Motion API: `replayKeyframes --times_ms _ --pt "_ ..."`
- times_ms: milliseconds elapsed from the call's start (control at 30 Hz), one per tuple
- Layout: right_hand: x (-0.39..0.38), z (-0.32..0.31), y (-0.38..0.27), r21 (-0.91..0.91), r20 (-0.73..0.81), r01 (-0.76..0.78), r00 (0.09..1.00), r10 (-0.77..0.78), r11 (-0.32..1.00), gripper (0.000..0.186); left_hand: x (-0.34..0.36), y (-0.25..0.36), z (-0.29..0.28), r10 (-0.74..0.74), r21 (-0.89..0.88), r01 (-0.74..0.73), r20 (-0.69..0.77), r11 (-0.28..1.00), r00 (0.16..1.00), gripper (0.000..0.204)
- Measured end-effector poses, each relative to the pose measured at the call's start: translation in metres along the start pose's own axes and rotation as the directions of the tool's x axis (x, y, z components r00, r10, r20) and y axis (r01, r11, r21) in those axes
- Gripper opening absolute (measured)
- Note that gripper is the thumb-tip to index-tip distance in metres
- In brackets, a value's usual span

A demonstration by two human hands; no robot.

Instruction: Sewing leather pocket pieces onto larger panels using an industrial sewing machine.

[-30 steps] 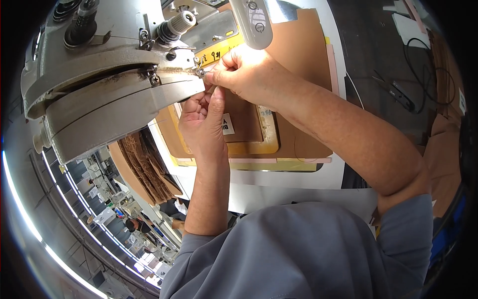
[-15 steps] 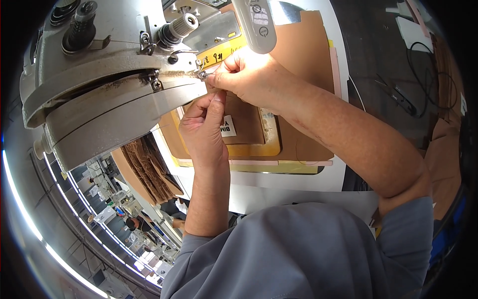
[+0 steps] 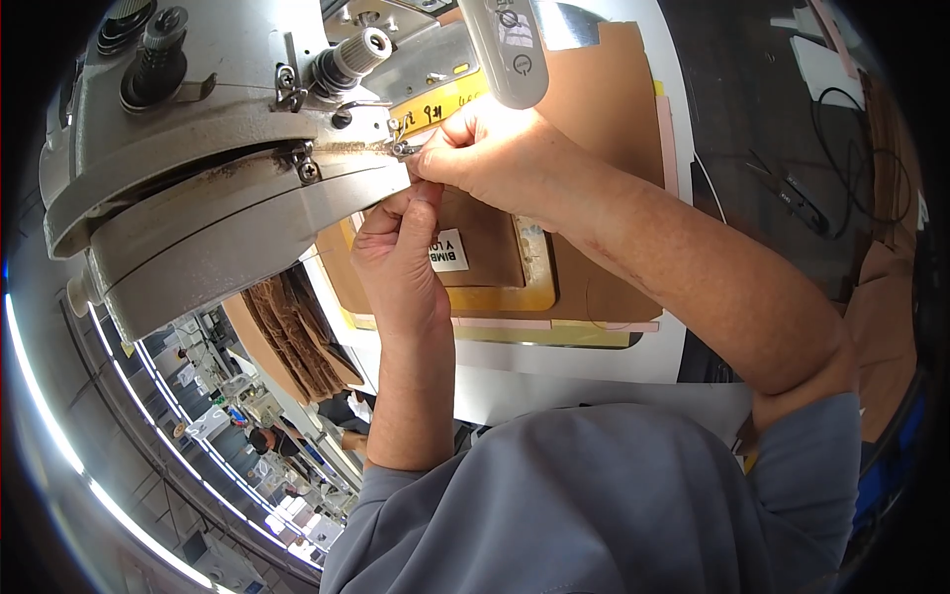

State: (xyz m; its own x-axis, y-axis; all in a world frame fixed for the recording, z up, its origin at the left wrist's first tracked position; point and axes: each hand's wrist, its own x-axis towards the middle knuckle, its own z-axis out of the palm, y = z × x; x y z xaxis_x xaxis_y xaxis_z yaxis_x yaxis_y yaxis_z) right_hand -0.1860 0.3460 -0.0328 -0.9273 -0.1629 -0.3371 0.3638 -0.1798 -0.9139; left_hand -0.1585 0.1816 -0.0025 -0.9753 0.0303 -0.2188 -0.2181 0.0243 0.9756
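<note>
Both hands meet beside the head of a pale industrial sewing machine (image 3: 208, 223), close to its needle area. My right hand (image 3: 495, 148) pinches with thumb and index finger next to a small metal part on the machine's end. Just below it my left hand (image 3: 401, 262) is also pinched, fingertips pointing up. Whatever lies between the fingertips is too small to make out; the needle is hidden. Under the hands lies a brown panel (image 3: 485, 228) with a white printed label (image 3: 449, 250), inside a yellow-edged template frame (image 3: 495, 298).
A white lamp arm (image 3: 510, 59) hangs over my right hand. Brown sheet material (image 3: 609, 119) surrounds the frame on a white board (image 3: 658, 351). Thread snips (image 3: 797, 203) and a black cable (image 3: 881, 188) lie on the dark table at right. Brown pieces (image 3: 292, 332) are stacked at left.
My left hand has shifted slightly left and down, showing more of the label. My right hand stays almost still, still pinched by the machine head.
</note>
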Motion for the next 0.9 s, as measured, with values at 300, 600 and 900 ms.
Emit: replayKeyframes --times_ms 300,600,900 --pt "-0.003 -0.001 0.001 -0.019 0.053 0.025 0.998 -0.023 1.000 0.028 0.003 -0.002 0.006 0.053 0.054 -0.050 -0.054 0.997 0.997 0.010" --pt "-0.007 -0.004 -0.007 -0.051 0.040 0.002 0.999 0.000 0.999 0.026 0.003 -0.002 -0.005 0.047 -0.019 -0.047 0.000 0.999 0.999 0.005" --pt "-0.008 -0.005 -0.007 -0.033 0.031 0.033 0.999 -0.032 0.999 0.026 0.001 0.003 -0.008 0.009 0.039 -0.010 0.024 0.999 1.000 0.012"
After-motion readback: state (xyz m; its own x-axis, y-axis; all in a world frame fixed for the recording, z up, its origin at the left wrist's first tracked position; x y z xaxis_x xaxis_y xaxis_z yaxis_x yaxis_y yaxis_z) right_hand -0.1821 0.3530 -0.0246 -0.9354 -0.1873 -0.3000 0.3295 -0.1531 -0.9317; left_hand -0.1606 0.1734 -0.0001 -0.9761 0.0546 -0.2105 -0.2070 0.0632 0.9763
